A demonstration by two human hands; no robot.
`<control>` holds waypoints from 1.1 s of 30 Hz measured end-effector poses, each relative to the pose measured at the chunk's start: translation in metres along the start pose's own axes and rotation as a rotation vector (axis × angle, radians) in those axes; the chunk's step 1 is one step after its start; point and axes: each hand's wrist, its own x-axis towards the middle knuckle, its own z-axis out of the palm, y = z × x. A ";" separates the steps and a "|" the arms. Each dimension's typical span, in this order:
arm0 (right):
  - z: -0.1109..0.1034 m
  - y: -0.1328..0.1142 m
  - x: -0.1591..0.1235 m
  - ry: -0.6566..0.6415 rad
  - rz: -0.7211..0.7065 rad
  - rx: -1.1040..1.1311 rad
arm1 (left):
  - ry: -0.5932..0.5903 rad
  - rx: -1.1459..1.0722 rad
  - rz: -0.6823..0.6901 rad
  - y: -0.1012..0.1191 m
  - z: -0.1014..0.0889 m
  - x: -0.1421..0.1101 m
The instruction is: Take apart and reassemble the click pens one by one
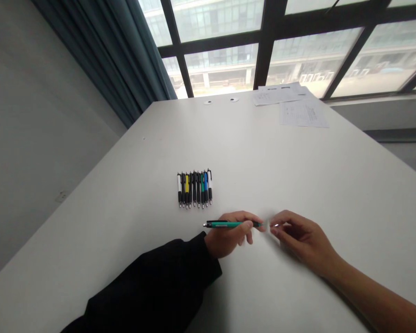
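My left hand [230, 233] is closed around a green pen [225, 225] with a black grip, held level above the table. The pen's clicker end points left, and its other end points toward my right hand. A little to the right, my right hand [298, 233] pinches a small silvery piece [275, 225], which looks like a pen tip but is partly hidden by the fingers. A narrow, blurred gap separates it from the pen's end. Beyond my left hand, a row of several pens [194, 189] lies side by side, in white, black, yellow, green and blue.
The white table [125, 194] narrows toward the window. Paper sheets [303, 113] lie at its far right. Two small white round items [234, 100] sit near the far edge. A blue-grey curtain [125, 55] hangs at the left.
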 end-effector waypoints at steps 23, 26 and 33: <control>0.002 0.008 0.005 0.123 -0.270 -0.446 | -0.043 -0.018 -0.032 0.003 -0.001 0.001; 0.003 0.009 0.004 0.138 -0.269 -0.450 | -0.039 -0.032 -0.031 0.003 -0.002 0.000; 0.000 -0.004 0.002 0.056 -0.319 -0.256 | -0.078 0.023 -0.028 0.000 -0.005 -0.001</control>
